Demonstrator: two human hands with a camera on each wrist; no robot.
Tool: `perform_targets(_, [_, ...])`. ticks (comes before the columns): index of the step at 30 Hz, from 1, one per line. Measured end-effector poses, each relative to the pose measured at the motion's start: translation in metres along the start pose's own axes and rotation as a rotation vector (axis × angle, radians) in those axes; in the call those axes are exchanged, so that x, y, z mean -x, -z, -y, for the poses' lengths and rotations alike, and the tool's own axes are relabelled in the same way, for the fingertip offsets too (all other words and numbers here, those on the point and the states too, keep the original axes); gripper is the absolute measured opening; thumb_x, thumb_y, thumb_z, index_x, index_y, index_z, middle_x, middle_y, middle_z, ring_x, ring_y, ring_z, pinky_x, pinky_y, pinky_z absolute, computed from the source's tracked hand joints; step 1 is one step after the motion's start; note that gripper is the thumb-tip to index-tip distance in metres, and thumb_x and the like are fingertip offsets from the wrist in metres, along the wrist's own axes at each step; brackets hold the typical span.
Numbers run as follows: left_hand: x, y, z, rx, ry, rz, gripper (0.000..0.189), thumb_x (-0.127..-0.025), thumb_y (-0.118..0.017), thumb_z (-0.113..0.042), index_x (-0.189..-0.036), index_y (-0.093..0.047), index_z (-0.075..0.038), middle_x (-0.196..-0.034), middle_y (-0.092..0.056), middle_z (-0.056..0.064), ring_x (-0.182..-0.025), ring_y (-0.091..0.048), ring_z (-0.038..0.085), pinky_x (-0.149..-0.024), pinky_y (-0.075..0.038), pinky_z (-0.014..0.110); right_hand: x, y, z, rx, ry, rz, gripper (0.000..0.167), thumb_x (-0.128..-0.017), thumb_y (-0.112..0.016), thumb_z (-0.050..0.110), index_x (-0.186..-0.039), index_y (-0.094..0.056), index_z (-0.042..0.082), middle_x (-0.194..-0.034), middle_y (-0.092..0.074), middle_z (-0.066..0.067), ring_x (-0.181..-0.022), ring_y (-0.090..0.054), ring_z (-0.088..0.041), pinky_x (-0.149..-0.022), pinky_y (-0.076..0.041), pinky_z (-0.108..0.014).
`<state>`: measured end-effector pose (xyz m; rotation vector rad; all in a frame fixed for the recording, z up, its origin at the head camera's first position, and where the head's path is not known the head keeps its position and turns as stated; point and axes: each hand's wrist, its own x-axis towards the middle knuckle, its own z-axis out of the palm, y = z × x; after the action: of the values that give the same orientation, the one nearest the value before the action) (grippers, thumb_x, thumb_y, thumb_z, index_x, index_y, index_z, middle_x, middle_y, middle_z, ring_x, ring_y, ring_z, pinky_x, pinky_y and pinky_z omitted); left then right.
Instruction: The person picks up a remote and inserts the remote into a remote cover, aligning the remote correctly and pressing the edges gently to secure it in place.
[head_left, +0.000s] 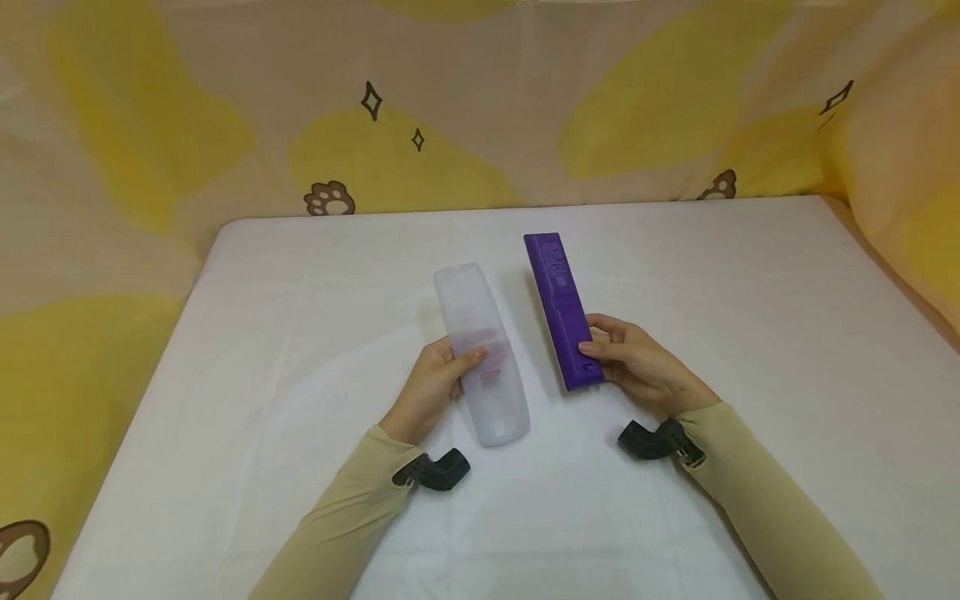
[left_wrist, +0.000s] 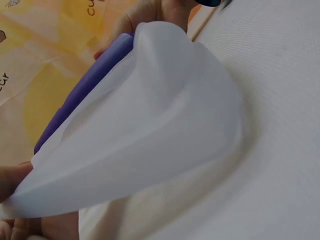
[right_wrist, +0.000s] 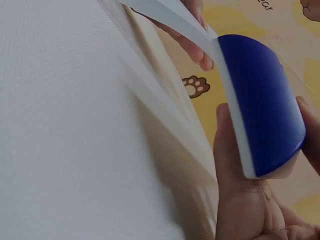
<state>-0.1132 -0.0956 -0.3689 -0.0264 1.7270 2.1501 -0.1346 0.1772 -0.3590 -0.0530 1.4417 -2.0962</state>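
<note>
My left hand (head_left: 427, 383) grips a long, translucent plastic case (head_left: 504, 408) at its middle, thumb across the top. Its rounded, moulded end (left_wrist: 170, 100) fills much of the left wrist view. To the right, my right hand (head_left: 648, 362) holds a long purple case (head_left: 558, 287) near its lower end, with the thumb on the upper face. Small print runs along the purple surface. A pale edge lines the purple case (right_wrist: 265, 105) in the right wrist view. The two pieces are held side by side, with a gap between them in the head view.
A white-covered table (head_left: 300, 467) lies under both hands. Behind it hangs a yellow and beige cloth (head_left: 465, 75) with paw prints and star shapes, which also comes round the sides. Each wrist carries a black strap mount (head_left: 435, 471) over a khaki sleeve (head_left: 337, 517).
</note>
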Motion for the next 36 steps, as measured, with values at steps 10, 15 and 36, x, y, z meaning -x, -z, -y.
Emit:
perform_targets(10, [-0.0012, -0.0024, -0.0016, 0.007, 0.007, 0.001, 0.035, -0.095, -0.052, -0.006, -0.127, -0.047, 0.008, -0.114, -0.063, 0.016, -0.093, -0.064, 0.017, -0.085, -0.052, 0.036, 0.001, -0.0025, -0.0028, 0.012, 0.019, 0.032, 0.031, -0.086, -0.051, -0.014, -0.114, -0.043, -0.002, -0.095, -0.067, -0.007, -0.086, -0.065, -0.015, -0.075, -0.055, -0.025])
perform_targets(15, [-0.0015, -0.0017, -0.0019, 0.013, 0.017, 0.0, 0.035, -0.096, -0.05, -0.005, -0.128, -0.045, 0.008, -0.117, -0.061, 0.018, -0.094, -0.064, 0.018, -0.088, -0.051, 0.037, 0.0003, -0.0038, -0.0024, 0.001, 0.002, 0.032, 0.048, -0.085, -0.053, -0.014, -0.129, -0.032, -0.008, -0.098, -0.067, -0.009, -0.089, -0.066, -0.017, -0.078, -0.055, -0.028])
perform_targets(36, [-0.0015, -0.0003, -0.0004, 0.079, -0.021, -0.058, 0.033, -0.097, -0.046, -0.003, -0.127, -0.045, 0.009, -0.115, -0.062, 0.015, -0.085, -0.064, 0.013, -0.086, -0.051, 0.032, 0.0002, -0.0022, -0.0062, -0.018, -0.02, 0.174, 0.027, -0.092, -0.045, -0.009, -0.118, -0.048, -0.004, -0.102, -0.068, -0.014, -0.094, -0.067, -0.023, -0.077, -0.056, -0.031])
